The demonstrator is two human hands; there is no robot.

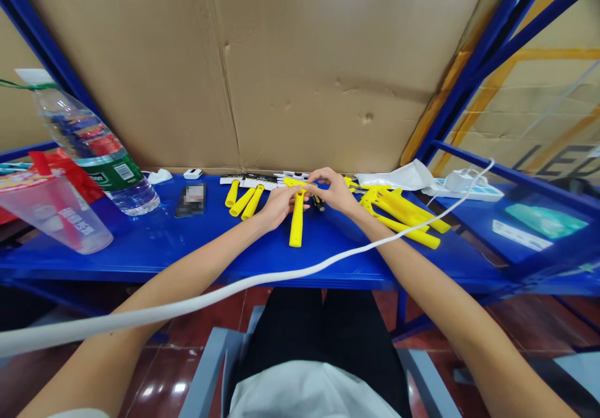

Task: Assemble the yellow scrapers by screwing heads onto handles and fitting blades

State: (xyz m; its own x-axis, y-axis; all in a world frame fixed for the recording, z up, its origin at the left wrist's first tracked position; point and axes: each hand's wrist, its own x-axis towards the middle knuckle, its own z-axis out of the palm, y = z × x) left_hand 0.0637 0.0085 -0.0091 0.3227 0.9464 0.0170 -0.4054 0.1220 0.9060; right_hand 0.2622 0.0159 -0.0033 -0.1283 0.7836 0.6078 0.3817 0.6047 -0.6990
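Observation:
A yellow T-shaped plastic tool (295, 223) is held over the blue table, its round handle pointing down toward me and its crosspiece away. My left hand (280, 207) is closed around the tool where handle and crosspiece meet. On the other side, my right hand (332, 190) is bent over the right end of the crosspiece, fingertips pressed on it. What lies under those fingers is hidden. Left of my hands are several yellow handles (244, 202) with white and black strips behind. To the right lies a pile of yellow tool parts (398, 209).
A blue table (187, 249) stands against a cardboard wall (290, 80). On the left are a water bottle (110, 162), a plastic cup (70, 218) and a dark phone (191, 200). A white cable (262, 279) crosses before my forearms to a power strip (469, 188). White plastic bag (398, 176) behind the pile.

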